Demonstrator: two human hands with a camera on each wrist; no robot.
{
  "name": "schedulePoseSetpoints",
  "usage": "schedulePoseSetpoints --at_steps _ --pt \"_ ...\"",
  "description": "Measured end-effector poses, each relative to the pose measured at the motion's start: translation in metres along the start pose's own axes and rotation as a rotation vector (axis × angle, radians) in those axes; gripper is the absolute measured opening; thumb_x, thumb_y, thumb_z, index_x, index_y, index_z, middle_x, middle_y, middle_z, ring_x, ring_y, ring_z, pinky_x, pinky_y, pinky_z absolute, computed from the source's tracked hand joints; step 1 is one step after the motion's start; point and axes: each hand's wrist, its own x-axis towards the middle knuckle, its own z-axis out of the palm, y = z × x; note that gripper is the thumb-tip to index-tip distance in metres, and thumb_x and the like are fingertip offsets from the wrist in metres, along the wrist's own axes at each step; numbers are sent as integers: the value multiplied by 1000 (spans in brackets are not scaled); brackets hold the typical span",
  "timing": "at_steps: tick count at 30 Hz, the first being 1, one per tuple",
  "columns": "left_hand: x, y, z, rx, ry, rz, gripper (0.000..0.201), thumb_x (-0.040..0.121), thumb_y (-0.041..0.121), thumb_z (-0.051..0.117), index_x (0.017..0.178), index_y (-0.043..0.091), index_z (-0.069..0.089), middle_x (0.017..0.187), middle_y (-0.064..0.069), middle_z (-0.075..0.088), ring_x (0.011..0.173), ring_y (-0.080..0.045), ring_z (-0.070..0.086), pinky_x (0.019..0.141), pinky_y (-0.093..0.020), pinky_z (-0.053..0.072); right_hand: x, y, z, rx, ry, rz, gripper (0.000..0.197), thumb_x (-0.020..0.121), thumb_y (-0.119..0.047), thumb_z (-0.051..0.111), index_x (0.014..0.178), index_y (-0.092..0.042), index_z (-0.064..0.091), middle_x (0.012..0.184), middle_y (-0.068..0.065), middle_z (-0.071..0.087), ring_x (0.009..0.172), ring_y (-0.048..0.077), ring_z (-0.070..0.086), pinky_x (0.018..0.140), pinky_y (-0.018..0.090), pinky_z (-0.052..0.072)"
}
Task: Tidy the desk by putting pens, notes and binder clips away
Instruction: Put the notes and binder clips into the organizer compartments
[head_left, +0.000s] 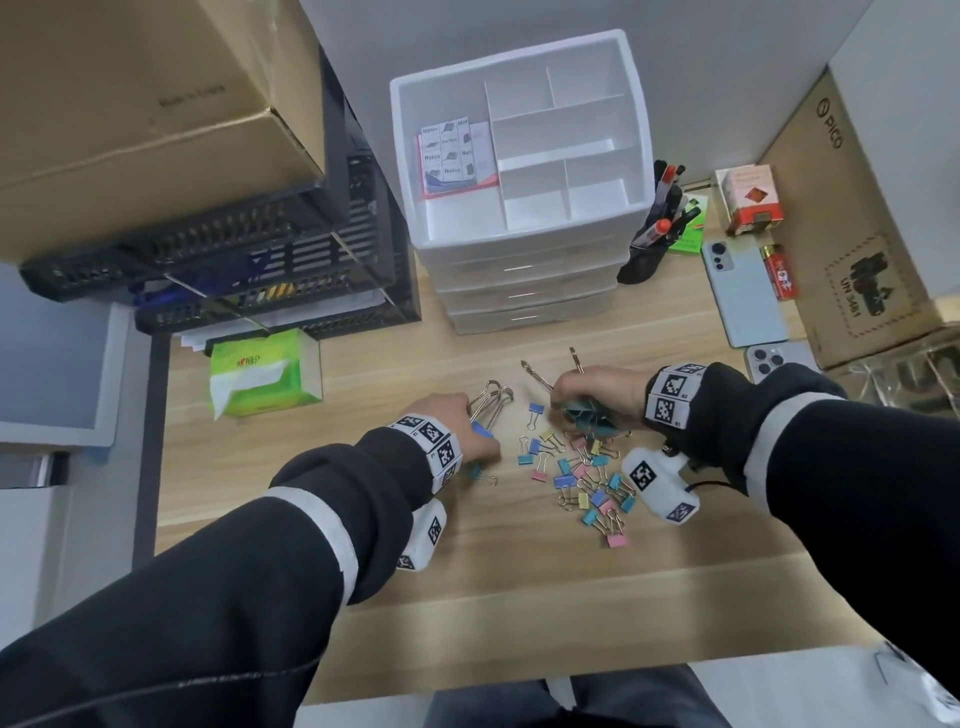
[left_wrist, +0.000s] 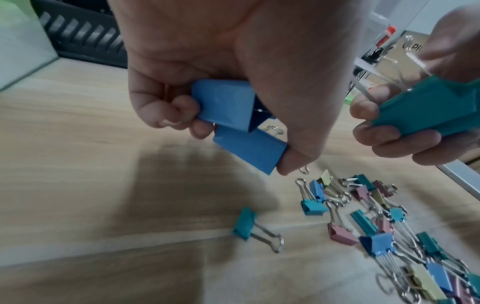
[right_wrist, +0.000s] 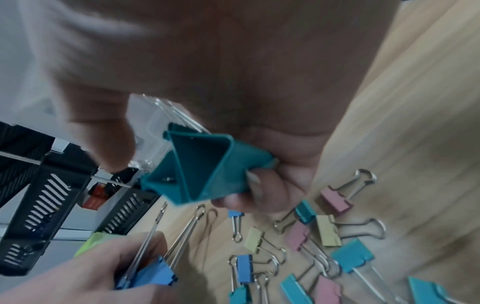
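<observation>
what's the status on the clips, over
Left hand grips big blue clips. Right hand grips big teal clips. Small clips remain scattered on the desk.

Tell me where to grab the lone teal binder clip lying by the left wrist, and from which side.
Probably pinch the teal binder clip by its folded body, coming from above: it lies apart from the pile on the desk, wire handles flat. The left hand already holds blue clips.

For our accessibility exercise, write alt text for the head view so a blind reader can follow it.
Over a wooden desk, the left hand grips large blue binder clips and the right hand grips large teal binder clips. Small pastel binder clips lie scattered between them, before a white drawer organiser holding sticky notes.
</observation>
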Motion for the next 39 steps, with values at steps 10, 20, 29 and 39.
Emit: schedulePoseSetpoints --at_steps 10,20,29,39 --pt "-25 -1 -48 21 14 70 38 76 63 61 81 27 52 88 2 62 75 -17 58 65 -30 46 -11 -29 11 -306 177 -3 30 80 -31 62 94 -4 63 98 20 72 77 31 67 74 42 56" --pt "-71 20 -136 104 81 60 57 63 64 66 99 19 69 95 -3 74 86 -22 71 76 -34 57 -98 -126 25 -220 287 -314 30 93 -23 44 74 -9 62 78 14 71 68 27 64 52 21 45" --pt "-85 19 -179 170 94 8 48 65 56 69 98 21 71 93 -1 73 84 -20 70 73 -32 56 -138 -205 -17 -341 760 -539 30 101 -34 35 82 -15 48 74 1 49 65 17 48 55 26 40" --pt "-73 -4 -174 136 13 -84 41 60 59 66 85 26 68 89 4 72 84 -19 70 79 -32 58 -91 -236 -37 -370 924 -485 45 101 -36 23 82 -8 52 84 13 60 73 30 54 56 29 39"
